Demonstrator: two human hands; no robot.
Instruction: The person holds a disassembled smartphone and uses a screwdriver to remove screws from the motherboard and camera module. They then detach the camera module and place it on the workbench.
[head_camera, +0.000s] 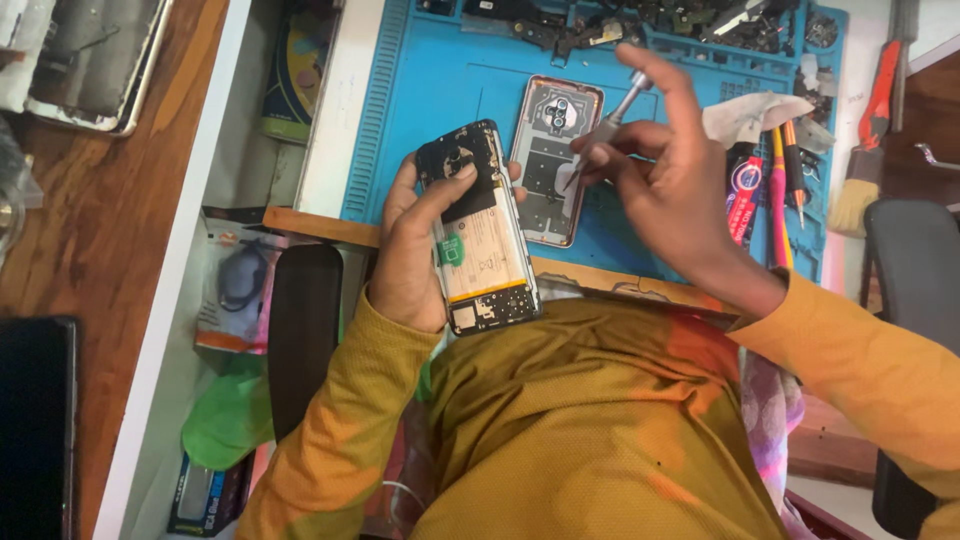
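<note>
- Left hand (410, 265) grips an opened phone (478, 228) with its back off; fingers wrapped round the far edge, thumb pressed flat across the dark upper part near the camera cutout.
- Phone held upright-ish, tilted slightly, lower end towards the person's chest. Pale battery (482, 250) fills the middle of it; a small circuit board shows at the bottom end, below the thumb.
- Right hand (672, 190) pinches metal tweezers (605, 128) between thumb and first fingers, closed tight on the shaft; index finger lifted and stretched out above them.
- Tweezer tips point down and left, over the loose back cover (556, 158); cannot tell whether the tips touch it or hold anything.
- Back cover lies flat on the blue work mat (440, 80), inner side up, just right of the left-hand fingers and just beside the held phone.
- Beyond the right-hand fingers, along the mat's far edge: a heap of small dark phone parts (640, 25).
- Right of the right hand: a crumpled white cloth (750, 112), then screwdrivers (785, 185) with red and orange handles lying on the mat.
- Further right, off the mat: a brush (868, 130) with an orange handle on the tabletop.
- Both sleeves mustard yellow.
</note>
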